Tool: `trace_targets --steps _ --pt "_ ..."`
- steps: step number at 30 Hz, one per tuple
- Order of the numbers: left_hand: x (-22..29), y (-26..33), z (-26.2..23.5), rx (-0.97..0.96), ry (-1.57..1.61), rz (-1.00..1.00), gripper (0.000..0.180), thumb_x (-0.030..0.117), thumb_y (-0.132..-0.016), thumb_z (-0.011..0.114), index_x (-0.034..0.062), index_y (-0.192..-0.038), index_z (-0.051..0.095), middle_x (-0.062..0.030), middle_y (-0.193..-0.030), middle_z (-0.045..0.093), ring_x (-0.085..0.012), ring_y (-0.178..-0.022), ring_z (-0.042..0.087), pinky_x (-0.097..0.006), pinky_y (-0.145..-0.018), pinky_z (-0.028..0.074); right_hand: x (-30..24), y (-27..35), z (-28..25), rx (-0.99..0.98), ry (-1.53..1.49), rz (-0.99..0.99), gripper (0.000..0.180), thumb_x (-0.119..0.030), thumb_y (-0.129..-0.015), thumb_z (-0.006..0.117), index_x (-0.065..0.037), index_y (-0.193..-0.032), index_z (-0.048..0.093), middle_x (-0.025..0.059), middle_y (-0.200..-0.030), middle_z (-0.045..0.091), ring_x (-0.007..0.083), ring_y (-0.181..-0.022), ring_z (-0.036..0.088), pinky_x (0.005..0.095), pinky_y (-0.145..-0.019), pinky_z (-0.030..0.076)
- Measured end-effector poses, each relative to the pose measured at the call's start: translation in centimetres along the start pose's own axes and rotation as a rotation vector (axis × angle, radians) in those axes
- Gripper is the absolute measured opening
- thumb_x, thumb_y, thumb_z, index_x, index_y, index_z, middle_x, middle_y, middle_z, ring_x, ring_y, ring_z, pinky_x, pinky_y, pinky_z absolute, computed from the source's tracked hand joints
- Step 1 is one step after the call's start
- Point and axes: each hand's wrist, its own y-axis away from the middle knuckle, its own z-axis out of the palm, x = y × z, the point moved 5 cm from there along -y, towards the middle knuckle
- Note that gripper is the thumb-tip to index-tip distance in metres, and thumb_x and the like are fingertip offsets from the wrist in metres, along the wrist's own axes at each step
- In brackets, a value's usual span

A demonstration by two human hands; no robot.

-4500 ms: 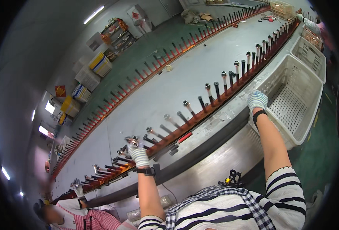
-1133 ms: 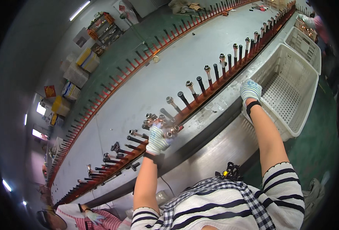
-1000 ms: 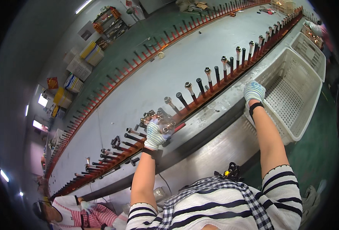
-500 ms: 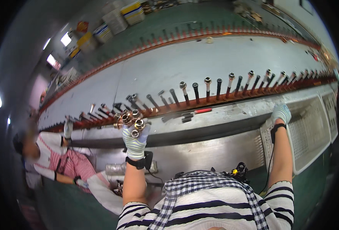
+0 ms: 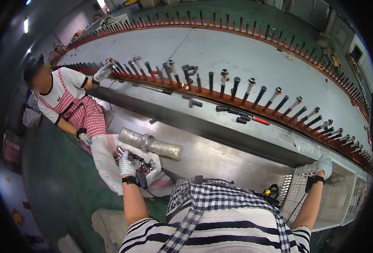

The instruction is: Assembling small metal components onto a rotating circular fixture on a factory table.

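Observation:
My left hand (image 5: 127, 165), in a striped knit glove, is over the open mouth of a white woven sack (image 5: 105, 157) at the lower left. Copper-coloured and dark metal fittings (image 5: 145, 167) lie inside, right beside the glove. The fingers are partly hidden, and whether they hold a fitting cannot be made out. My right hand (image 5: 325, 166), gloved alike, rests at the bench's front edge by the far rim of a white plastic crate (image 5: 306, 172). Its fingers lie extended, with nothing visible in them.
Upright dark rods (image 5: 236, 88), several capped with metal fittings, line a red-brown rail along the grey bench (image 5: 220, 50). A red-handled tool (image 5: 260, 120) lies before it. A wrapped roll (image 5: 163, 148) sits on the metal shelf. A co-worker in red checks (image 5: 75, 111) reaches toward the rail at left.
My left hand has dropped from the rail, where it held several metal fittings, to the sack. The view has swung left. My right hand stays by the crate.

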Motion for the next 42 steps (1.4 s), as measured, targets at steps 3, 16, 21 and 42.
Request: trace_targets --steps 3,16,21,42 --pt "-2.9 -2.8 -3.3 0.033 -0.069 -0.169 0.036 0.042 -0.080 0.066 0.0184 -0.106 0.062 -0.0052 -0.104 0.063 -0.0276 -0.087 0.059 -0.059 -0.071 0.047 0.6 0.0 0.5 0.058 -0.026 0.004 0.053 -0.046 -0.088 0.054 0.003 -0.105 0.065 0.0279 -0.109 0.063 0.0408 -0.104 0.061 0.0454 -0.089 0.048" --pt "4.5 6.3 26.9 -0.527 0.065 0.367 0.041 0.020 -0.091 0.061 0.0072 -0.129 0.050 -0.0108 -0.127 0.053 -0.0283 -0.116 0.052 -0.040 -0.099 0.044 0.4 0.7 -0.2 0.150 -0.072 0.094 0.041 -0.041 -0.089 0.054 -0.003 -0.099 0.067 0.0221 -0.102 0.067 0.0382 -0.094 0.065 0.0449 -0.081 0.052" --pt "2.4 10.5 40.5 -0.766 -0.097 0.426 0.041 0.022 -0.091 0.062 0.0042 -0.127 0.053 -0.0116 -0.124 0.055 -0.0216 -0.111 0.054 -0.037 -0.096 0.043 1.0 0.6 -0.2 0.192 -0.080 0.121 0.037 -0.038 -0.090 0.053 -0.005 -0.092 0.069 0.0204 -0.095 0.069 0.0343 -0.089 0.068 0.0435 -0.079 0.054" --pt "0.8 6.5 48.1 -0.623 -0.427 0.473 0.027 0.016 -0.084 0.068 0.0065 -0.108 0.060 -0.0001 -0.088 0.059 -0.0121 -0.075 0.052 -0.027 -0.065 0.044 0.6 0.0 -0.4 0.118 -0.216 0.190 0.024 -0.015 -0.087 0.052 -0.002 -0.093 0.071 0.0217 -0.091 0.070 0.0337 -0.090 0.069 0.0411 -0.079 0.054"
